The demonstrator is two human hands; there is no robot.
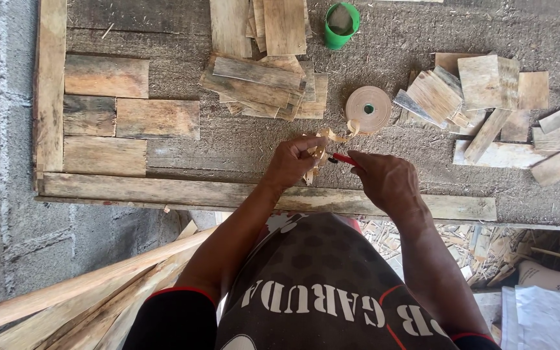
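Pinching a pale strip (319, 154) between thumb and fingers, our left hand (291, 162) is closed on it just above the near edge of the bench (384, 45). The strip curls and loops around the fingertips, part hanging down toward us and part rising away toward the roll (368, 109) it seems to run from, though we cannot trace the join clearly.

Our right hand (387, 178) is curled shut round a small tool with a red handle (343, 158). The handle points left and slightly away from us, straight at the strip, with its dark tip just beside or touching the left fingers; whether it meets the strip we cannot tell. So the tool lies roughly crosswise to the hanging strip, and the two hands almost meet, the left one being the nearer to the strip.

Beyond the hands the roll lies flat, near but apart from them, directly along the line the strip takes. Farther off stands a green cup (341, 24). A pile of short boards (264, 84) lies left of the roll and another pile of offcuts (474, 97) right of it. At the far left, flat boards (106, 76) sit inside a frame rail (50, 84). Long slats (79, 291) lean below the bench on our left.
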